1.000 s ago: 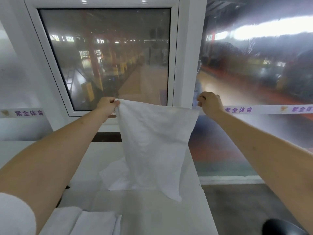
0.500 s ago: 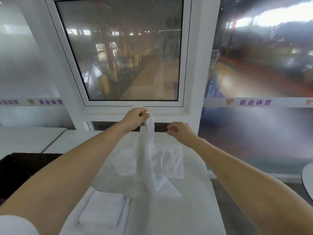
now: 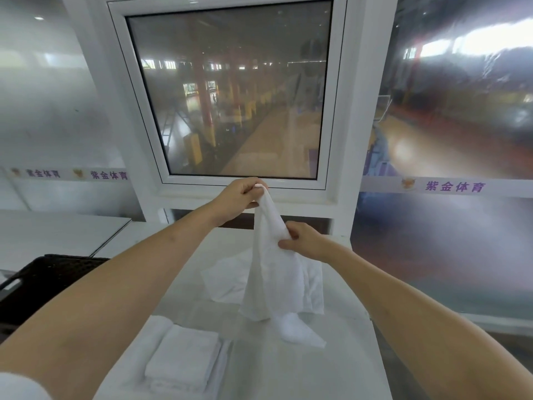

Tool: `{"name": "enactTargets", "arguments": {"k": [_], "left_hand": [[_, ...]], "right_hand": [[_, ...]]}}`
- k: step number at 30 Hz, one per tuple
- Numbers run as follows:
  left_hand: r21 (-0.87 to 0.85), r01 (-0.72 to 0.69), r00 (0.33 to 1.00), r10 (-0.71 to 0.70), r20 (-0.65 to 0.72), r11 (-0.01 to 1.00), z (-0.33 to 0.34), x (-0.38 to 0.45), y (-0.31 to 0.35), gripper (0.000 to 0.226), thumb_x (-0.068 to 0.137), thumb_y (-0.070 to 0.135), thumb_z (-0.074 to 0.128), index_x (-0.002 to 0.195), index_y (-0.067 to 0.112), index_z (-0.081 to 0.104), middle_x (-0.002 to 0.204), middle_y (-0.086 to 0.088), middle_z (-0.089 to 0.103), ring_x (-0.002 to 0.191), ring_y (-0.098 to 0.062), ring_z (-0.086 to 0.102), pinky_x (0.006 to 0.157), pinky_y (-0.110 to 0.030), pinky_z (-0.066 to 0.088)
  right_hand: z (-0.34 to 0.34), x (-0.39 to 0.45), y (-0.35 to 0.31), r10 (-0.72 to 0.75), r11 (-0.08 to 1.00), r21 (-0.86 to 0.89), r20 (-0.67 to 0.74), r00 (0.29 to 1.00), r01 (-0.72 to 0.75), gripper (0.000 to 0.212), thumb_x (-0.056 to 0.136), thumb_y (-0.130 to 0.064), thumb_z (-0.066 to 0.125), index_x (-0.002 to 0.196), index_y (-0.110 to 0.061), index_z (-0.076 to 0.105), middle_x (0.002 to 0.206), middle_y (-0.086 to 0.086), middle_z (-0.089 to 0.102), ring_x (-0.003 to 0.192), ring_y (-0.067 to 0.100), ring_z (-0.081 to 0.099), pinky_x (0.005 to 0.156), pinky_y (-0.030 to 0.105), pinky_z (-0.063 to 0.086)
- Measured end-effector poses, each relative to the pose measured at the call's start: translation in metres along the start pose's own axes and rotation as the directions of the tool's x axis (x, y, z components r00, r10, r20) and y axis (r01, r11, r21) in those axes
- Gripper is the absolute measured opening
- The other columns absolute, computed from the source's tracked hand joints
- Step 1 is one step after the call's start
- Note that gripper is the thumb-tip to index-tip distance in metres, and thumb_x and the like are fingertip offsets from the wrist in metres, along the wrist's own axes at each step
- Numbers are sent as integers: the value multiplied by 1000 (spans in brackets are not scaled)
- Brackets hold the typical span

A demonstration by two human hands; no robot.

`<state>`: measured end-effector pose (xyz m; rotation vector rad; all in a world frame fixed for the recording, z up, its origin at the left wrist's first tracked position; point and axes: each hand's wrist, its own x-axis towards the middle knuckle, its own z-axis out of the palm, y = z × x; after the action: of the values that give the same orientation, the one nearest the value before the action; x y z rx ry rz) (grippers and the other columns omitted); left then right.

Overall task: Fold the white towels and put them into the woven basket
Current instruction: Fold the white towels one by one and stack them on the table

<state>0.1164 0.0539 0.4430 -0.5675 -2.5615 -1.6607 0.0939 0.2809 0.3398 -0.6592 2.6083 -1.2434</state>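
A white towel (image 3: 271, 272) hangs in a narrow bunch above the white table (image 3: 288, 368), its lower tip touching the tabletop. My left hand (image 3: 240, 194) pinches its top corners, raised in front of the window sill. Lower down, my right hand (image 3: 302, 239) grips the towel's right edge partway along. Another white towel (image 3: 227, 281) lies spread and crumpled on the table behind the hanging one. A stack of folded white towels (image 3: 181, 362) sits near the table's front left. The dark woven basket (image 3: 43, 281) stands to the left, partly hidden by my left arm.
A white-framed window (image 3: 230, 90) and glass walls rise right behind the table. A second white table (image 3: 57, 232) stands at the left behind the basket. The floor drops away past the table's right edge (image 3: 380, 356).
The towel was held spread wide between both hands; the top corners came together into my left hand, and my right hand let go and moved down to grip the hanging edge.
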Motion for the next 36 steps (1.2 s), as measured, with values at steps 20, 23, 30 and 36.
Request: {"name": "enactTargets", "arguments": {"k": [20, 23, 30, 36], "left_hand": [[-130, 66, 939, -105, -327, 989, -10, 29, -16, 18, 107, 16, 51, 109, 8, 67, 116, -12, 64, 109, -23, 63, 88, -31, 61], [-176, 95, 904, -160, -397, 980, -25, 31, -24, 18, 107, 19, 51, 107, 12, 68, 118, -10, 64, 114, -23, 61, 94, -37, 59], [-264, 3, 845, -144, -515, 965, -46, 45, -9, 15, 108, 18, 50, 113, 10, 61, 119, -9, 57, 114, -21, 58, 105, -38, 52], [-234, -102, 835, -45, -548, 967, -45, 47, 11, 16, 107, 22, 51, 111, 11, 61, 108, -3, 61, 113, -21, 62, 100, -31, 56]], "right_hand": [[-50, -44, 79, 275, 939, -166, -162, 948, -301, 22, 92, -16, 71, 71, -13, 65, 68, 0, 59, 59, 17, 55, 52, 23, 45], [-79, -40, 64, 201, 971, -24, -458, 866, -238, 14, 95, -18, 72, 83, -11, 74, 73, 8, 68, 61, 20, 59, 54, 27, 46], [-153, -26, 8, 4, 1000, -2, -698, 716, -8, 13, 97, -19, 69, 100, -12, 79, 89, 3, 74, 77, 15, 65, 62, 16, 46], [-189, -36, -15, -19, 996, 47, -748, 663, 82, 8, 93, -25, 74, 94, -19, 79, 83, -9, 72, 77, 10, 64, 70, 25, 48]]}}
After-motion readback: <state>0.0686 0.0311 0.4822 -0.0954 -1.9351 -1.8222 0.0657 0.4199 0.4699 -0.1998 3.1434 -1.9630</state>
